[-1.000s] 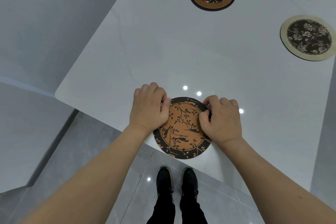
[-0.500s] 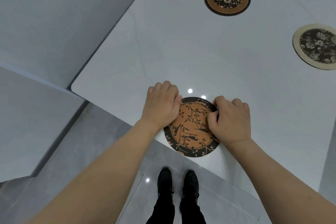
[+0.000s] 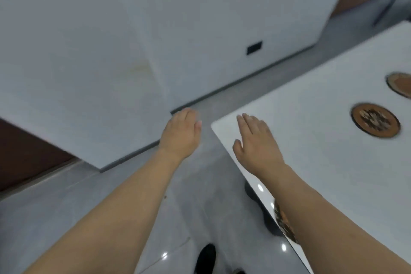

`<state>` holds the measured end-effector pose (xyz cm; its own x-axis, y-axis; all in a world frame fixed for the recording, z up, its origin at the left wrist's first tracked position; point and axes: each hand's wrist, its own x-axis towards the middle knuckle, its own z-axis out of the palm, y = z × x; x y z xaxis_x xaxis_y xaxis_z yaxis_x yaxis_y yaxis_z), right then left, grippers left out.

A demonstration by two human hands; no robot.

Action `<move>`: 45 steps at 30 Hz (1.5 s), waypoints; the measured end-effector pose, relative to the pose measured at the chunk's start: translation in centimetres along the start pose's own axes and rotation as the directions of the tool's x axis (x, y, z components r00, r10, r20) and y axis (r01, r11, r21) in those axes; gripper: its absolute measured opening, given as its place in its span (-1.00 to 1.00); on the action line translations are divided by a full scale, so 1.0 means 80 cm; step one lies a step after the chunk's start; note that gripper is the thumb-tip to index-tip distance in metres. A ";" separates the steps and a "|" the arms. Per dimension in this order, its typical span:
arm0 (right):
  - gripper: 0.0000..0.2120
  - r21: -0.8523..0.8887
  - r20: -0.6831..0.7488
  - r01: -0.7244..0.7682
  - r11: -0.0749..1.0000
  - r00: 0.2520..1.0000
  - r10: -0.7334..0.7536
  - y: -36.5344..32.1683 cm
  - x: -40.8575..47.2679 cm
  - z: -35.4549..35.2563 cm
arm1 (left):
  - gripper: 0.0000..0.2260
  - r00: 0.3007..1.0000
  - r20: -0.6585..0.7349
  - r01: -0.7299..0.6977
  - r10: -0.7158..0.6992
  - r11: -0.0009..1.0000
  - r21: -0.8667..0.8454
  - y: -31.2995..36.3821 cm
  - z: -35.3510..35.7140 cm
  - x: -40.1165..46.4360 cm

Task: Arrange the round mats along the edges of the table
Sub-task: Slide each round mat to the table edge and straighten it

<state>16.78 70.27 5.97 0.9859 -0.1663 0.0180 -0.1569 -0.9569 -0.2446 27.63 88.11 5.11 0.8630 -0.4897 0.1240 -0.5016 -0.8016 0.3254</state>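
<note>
The view is blurred by motion. My left hand (image 3: 181, 132) hovers over the floor, left of the white table's corner (image 3: 219, 125), empty with fingers loosely extended. My right hand (image 3: 255, 140) is flat and empty above the table near that corner. The orange mat with the branch pattern (image 3: 283, 221) lies at the table's near edge, mostly hidden under my right forearm. A brown round mat with a dark floral centre (image 3: 375, 119) lies farther along the table. Another round mat (image 3: 400, 84) is cut off at the right border.
A white wall with a black socket (image 3: 254, 48) runs beyond a strip of grey floor (image 3: 200, 196) left of the table. One of my black shoes (image 3: 205, 258) shows at the bottom. A dark wooden surface (image 3: 24, 151) sits at the far left.
Both hands have let go of the orange branch-pattern mat and lifted away with fingers extended. The view has swung left, so the table now sits at the right.
</note>
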 end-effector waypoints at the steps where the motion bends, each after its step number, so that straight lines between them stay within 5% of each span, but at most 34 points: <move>1: -0.36 0.002 0.003 0.059 0.998 0.998 -0.059 -0.034 0.016 -0.014 | -0.54 0.999 -0.029 0.044 -0.044 0.999 0.011 -0.023 -0.033 -0.004; 8: -0.41 0.019 0.025 0.383 0.924 0.923 -0.384 -0.253 0.098 -0.088 | -0.56 0.940 -0.243 0.276 -0.240 0.953 0.127 -0.172 -0.236 -0.064; 19: -0.42 0.031 -0.005 0.503 0.864 0.864 -0.503 -0.433 0.181 -0.124 | -0.54 0.884 -0.338 0.410 -0.322 0.882 0.232 -0.309 -0.387 -0.086; 32: -0.42 -0.009 0.011 0.403 0.915 0.915 -0.403 -0.398 0.345 -0.106 | -0.59 0.947 -0.287 0.217 -0.146 0.948 0.233 -0.328 -0.366 0.096; 39: -0.42 0.012 0.029 0.273 0.962 0.961 -0.274 -0.351 0.427 -0.093 | -0.62 0.981 -0.172 -0.028 0.091 0.941 0.338 -0.324 -0.337 0.213; 45: -0.42 0.018 0.018 0.080 0.997 0.997 -0.080 -0.295 0.478 -0.076 | -0.59 0.952 -0.085 -0.265 0.294 0.931 0.253 -0.304 -0.297 0.332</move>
<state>57.86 85.04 18.30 0.9962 -0.0848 0.0196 -0.0769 -0.9627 -0.2594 64.16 102.76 22.74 0.6793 -0.6726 0.2937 -0.7103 -0.7032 0.0325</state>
